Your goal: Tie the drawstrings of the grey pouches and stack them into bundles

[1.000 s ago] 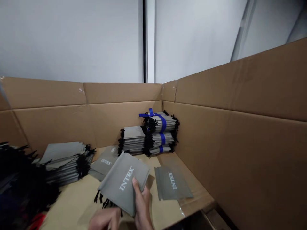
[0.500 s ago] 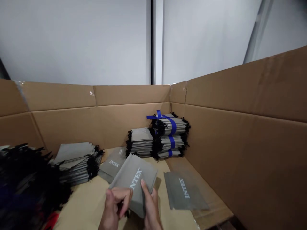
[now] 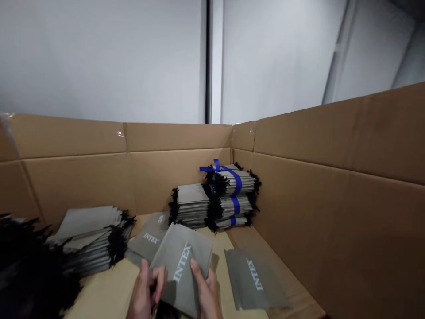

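Between my hands is a grey drawstring pouch (image 3: 181, 266) printed with white INTEX lettering. My left hand (image 3: 144, 294) grips its left edge, and my right hand (image 3: 207, 294) pinches its right side with the thumb on the front. The pouch's lower end and its drawstring are hidden by my hands and the frame edge. Just behind it, another INTEX pouch (image 3: 149, 237) lies flat, and a third (image 3: 254, 279) lies apart on the right.
Brown cardboard box walls (image 3: 332, 212) surround the work area. Blue-strapped pouch bundles (image 3: 230, 195) stand in the far corner beside a stack (image 3: 191, 206). Another stack (image 3: 89, 235) lies left, near a dark mass of black drawstrings (image 3: 29, 270). A white wall rises behind.
The held pouch has turned more upright between my hands, and my left hand has shifted along its left edge. The view has tilted slightly, moving the box contents lower in the frame.
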Available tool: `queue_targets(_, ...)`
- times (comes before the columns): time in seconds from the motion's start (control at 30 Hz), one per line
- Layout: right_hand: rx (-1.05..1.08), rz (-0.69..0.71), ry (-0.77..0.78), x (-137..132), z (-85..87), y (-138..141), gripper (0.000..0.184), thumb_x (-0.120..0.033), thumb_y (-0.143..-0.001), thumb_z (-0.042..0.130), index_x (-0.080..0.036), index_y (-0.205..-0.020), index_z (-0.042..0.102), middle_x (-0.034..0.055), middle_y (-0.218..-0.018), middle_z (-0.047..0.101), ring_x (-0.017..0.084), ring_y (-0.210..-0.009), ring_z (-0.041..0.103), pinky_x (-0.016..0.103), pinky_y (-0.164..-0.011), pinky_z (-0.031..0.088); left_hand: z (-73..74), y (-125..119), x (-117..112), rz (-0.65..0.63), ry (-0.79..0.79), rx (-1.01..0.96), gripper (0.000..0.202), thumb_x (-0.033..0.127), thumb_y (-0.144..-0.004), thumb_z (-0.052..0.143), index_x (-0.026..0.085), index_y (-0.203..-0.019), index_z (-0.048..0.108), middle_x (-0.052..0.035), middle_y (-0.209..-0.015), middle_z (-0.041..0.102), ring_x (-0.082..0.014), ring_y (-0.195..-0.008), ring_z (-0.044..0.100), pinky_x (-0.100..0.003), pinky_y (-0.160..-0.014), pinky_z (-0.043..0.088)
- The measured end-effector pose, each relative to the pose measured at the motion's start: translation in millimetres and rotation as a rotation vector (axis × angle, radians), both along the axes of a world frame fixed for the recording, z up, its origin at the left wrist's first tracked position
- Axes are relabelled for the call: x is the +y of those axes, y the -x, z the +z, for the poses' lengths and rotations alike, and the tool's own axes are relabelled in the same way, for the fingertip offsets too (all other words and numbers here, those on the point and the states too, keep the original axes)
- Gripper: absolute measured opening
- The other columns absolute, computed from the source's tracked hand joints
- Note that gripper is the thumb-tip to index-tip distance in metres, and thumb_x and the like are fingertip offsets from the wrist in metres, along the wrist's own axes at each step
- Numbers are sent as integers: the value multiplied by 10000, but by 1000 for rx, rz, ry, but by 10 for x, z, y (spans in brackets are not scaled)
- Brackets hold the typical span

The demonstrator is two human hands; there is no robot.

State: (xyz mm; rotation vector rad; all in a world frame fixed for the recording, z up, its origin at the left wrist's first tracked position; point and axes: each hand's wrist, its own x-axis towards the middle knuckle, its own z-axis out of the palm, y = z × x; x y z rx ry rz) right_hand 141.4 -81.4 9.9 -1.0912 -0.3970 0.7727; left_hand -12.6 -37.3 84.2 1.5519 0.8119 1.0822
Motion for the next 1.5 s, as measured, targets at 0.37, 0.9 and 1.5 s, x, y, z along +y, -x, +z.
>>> queue_targets(0.37,-490,298,-150,340,776,-175,715,-792,-842,865,-136,-1127,889,164,-1155,892,379,-1103,831,443,-966,675,-193,289,1014,209,-64,73,939,798,-645,939,217,-1356,740,-171,-1367,838,-438,-1279,780,-514,-1072,662)
queue_targets(0.9,-314,338,-77,1032,-310,-613,938,-993,-594,886,-183,-1056,781,203,-1150,880,409,-1132,834,590,-1058,658,-798,4,1324,273,-72,108,677,749,-599,950,196,-978,854,-189,-1088,918,-468,-1110,862,-542,-1041,704)
queue_targets(1.5,-1002,221,182,852,-312,-818,498,-619,-1026,694,-221,-1294,823,164,-1269,851,377,-1225,800,419,-1048,595,-903,-47,1299,250,-69,133,561,638,-715,910,192,-1044,831,-184,-1186,906,-446,-1189,847,-537,-1090,684)
